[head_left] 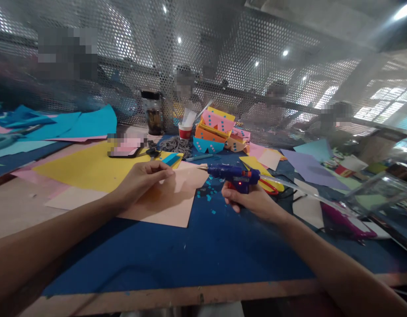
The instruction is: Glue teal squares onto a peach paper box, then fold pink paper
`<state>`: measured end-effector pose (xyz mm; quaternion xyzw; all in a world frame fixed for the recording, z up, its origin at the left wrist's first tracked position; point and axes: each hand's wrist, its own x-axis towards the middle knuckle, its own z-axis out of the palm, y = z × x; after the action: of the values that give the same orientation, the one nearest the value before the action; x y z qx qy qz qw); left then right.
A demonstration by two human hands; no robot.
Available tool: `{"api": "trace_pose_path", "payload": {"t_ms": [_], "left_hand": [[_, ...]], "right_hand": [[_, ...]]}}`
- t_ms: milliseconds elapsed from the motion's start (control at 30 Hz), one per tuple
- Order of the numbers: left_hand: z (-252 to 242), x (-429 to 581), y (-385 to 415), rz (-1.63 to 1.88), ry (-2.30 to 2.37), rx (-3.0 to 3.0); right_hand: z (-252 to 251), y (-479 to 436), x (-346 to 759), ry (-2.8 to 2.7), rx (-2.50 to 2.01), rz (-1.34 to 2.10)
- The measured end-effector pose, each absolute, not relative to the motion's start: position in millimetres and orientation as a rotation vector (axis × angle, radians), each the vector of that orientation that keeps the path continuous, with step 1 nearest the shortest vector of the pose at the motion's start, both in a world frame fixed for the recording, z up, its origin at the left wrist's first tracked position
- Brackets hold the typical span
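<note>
My right hand [245,198] is wrapped round the grip of a blue hot glue gun [234,173]. A red light glows on its side, a long clear glue stick [299,189] extends from the back, and the metal nozzle points left. My left hand [147,179] hovers over or rests on a peach paper sheet [172,213], thumb and fingertips pinched together. Whatever lies between those fingertips is too small to make out. Tiny blue paper squares [208,192] are scattered between the two hands. Beyond the left fingers lies a blue paper strip [170,158].
Folded paper pieces dotted with squares [218,123] stand at the back beside a red-and-white cup [185,130], grey yarn [175,145] and a dark jar [152,112]. A phone [126,147] lies on yellow paper [81,165]. Purple paper [314,167] is at right. Behind is a perforated metal screen [124,57].
</note>
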<state>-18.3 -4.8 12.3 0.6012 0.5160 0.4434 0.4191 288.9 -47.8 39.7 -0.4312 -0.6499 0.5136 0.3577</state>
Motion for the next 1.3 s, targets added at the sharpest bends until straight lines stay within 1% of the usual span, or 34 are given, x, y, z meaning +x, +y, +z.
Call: {"api": "trace_pose_path", "payload": {"t_ms": [300,500,633,867,1033,1300], "left_hand": [[10,-20,-2,1.157,1.278,1.402],[9,-21,-2,1.135,1.312,1.426],[12,-21,-3,1.109,1.340,1.414],[8,-22,-1,1.134,1.327,1.437],[10,-21,-1,1.116,1.337,1.416],[11,-21,-2,1.117,1.315,1.393]], "right_hand": [[47,-23,342,-2.022,-1.127,1.610],[62,-23,355,-2.044,-1.300,1.705],[67,-25,358,-2.111,-1.358,1.660],[60,-25,358,-2.115,-1.375,1.391],[58,-22,362,-2.196,-1.412,1.535],[65,-26,358,-2.201,-1.402,1.509]]}}
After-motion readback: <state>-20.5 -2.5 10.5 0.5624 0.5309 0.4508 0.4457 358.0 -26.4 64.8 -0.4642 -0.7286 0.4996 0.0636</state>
